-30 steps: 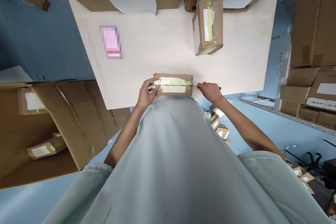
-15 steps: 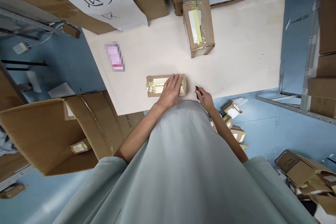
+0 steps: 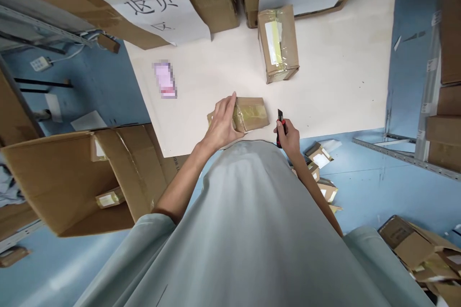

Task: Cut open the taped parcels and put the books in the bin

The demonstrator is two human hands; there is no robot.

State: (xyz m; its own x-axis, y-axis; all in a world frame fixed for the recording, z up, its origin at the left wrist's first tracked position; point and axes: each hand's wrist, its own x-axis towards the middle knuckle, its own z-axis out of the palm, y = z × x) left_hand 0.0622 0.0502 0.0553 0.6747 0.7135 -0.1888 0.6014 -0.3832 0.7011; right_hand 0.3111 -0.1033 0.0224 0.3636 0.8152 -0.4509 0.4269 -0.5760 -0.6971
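A small taped cardboard box (image 3: 252, 113) lies near the front edge of the white table (image 3: 338, 76). My left hand (image 3: 222, 122) grips it across its left part, thumb on the near side and fingers over the far side, hiding much of that end. The box sits slightly turned, with yellowish tape on the end that faces me and to the right. Just right of the box, my right hand (image 3: 289, 135) is closed round a black and red box cutter (image 3: 280, 127), its tip pointing away from me. The cutter does not touch the box.
A larger taped box (image 3: 279, 45) stands farther back. Behind it are big cartons with white paper signs (image 3: 154, 2). A blurred pink item (image 3: 165, 79) lies at the left. An open carton (image 3: 72, 182) stands lower left; several small boxes (image 3: 320, 156) lie on the floor at right.
My left hand went from lying flat on the small box to gripping it, and the box has been turned and tilted. My right hand has raised the box cutter, which now shows more fully.
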